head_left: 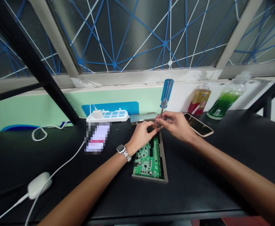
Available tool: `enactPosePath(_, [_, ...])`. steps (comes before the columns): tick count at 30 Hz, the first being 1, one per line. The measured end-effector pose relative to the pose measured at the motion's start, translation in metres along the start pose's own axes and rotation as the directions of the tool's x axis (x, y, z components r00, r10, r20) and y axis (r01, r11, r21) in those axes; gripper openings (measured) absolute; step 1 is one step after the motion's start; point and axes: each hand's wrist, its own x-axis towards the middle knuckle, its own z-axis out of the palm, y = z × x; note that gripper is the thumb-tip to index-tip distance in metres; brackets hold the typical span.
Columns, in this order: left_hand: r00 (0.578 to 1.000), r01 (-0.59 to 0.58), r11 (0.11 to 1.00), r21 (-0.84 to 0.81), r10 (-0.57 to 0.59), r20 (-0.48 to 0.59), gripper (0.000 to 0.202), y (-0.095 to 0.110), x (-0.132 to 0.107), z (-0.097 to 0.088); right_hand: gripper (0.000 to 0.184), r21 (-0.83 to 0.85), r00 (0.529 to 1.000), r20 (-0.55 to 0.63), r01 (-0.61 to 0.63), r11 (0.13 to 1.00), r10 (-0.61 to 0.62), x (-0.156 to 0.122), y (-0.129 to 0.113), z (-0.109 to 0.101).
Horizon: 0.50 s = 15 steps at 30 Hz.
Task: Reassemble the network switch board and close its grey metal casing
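Observation:
A screwdriver (167,93) with a clear blue handle stands nearly upright, its tip pointing down. My right hand (176,124) is closed on its metal shaft with thumb and fingers. Beside the lower shaft, my left hand (143,135) has thumb and fingertips pinched together; what they hold is hidden. Under both hands lies a green circuit board (149,160) set in a grey metal frame (164,163) on the black table. Its far end and the screwdriver's tip are covered by my fingers. Just behind my left hand is a flat metal case part (140,118).
A white power strip (113,115) with a plug lies against the wall. A blurred-out phone (98,138) is at left, a white charger (39,185) with cables nearer. To the right are another phone (199,124), a red-and-yellow bottle (199,99) and a green bottle (226,99).

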Motion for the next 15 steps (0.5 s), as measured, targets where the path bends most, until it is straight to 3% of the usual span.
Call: enactPosePath(15, [0.999, 0.017, 1.000, 0.023, -0.017, 0.035, 0.015, -0.0005, 0.0002, 0.0013, 0.028, -0.019, 1.000, -0.010, -0.024, 1.000, 0.024, -0.0008, -0.0001, -0.0008])
